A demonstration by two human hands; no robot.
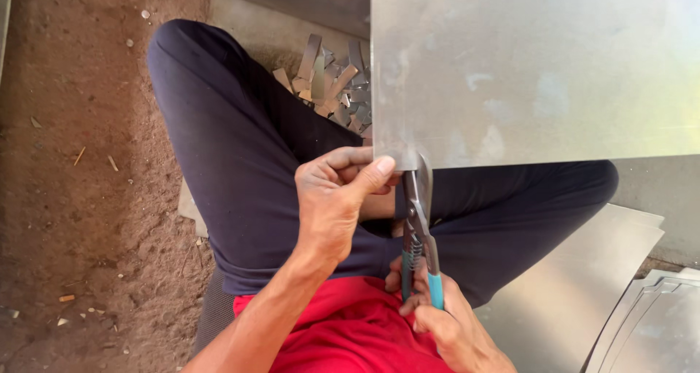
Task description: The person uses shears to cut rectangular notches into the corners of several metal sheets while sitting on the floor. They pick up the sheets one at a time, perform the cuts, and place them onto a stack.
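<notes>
Over the lap, the left hand (335, 198) pinches the metal sheet (532, 67) corner while the right hand's (437, 315) grip squeezes the snips (417, 220).

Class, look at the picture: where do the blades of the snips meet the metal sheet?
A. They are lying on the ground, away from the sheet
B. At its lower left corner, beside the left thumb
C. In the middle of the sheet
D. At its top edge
B: the snips, held by the right hand, bite the sheet at its lower left corner, where the left hand pinches the edge.
</notes>
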